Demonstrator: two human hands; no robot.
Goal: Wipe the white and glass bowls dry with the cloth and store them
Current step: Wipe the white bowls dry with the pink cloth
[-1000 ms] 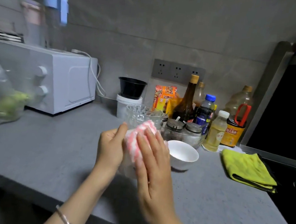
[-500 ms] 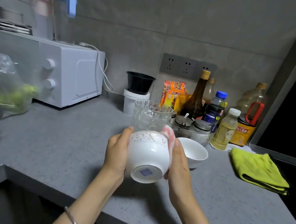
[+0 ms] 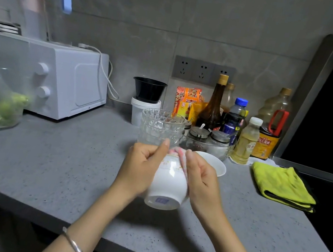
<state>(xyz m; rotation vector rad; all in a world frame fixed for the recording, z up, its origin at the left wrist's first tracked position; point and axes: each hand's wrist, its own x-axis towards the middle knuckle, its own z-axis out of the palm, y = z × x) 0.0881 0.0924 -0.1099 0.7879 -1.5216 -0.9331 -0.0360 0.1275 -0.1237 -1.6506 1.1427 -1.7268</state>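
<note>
- White ceramic: white bowl (image 3: 166, 181) held up off the table (image 3: 50, 163), tipped with its foot ring toward the camera, above the middle of the table and nearer the front edge.
- Left hand (image 3: 142, 165): fingers curled round the bowl's left side, thumb up by the rim, carrying the weight.
- Right hand (image 3: 203, 180): fingers narrow, pinching the pink-and-white cloth (image 3: 179, 157) against the bowl's upper right side near the rim.
- Glass bowls (image 3: 161, 125): stacked upright toward the back edge, just behind the hands, not touched. Wet or dry, cannot tell.
- Shallow white bowl (image 3: 215, 165): on the table just right of the right hand, partly hidden by it.
- Also there: yellow cloth (image 3: 280, 185) folded toward the right edge, bottles (image 3: 212, 108) and jars along the back edge, microwave (image 3: 68, 79) at the back left corner.
- Step in hand, as a judgement: wiping the outer wall of the white bowl. Storing not begun, no storage place in view.
- Next move, as a judgement: rotate the bowl in the left hand to bring unwiped wall under the cloth, then go inside the rim.
- Needed for that: a firm left grip, since glazed ceramic is likely slick if damp, and care with the glass stack close behind.
</note>
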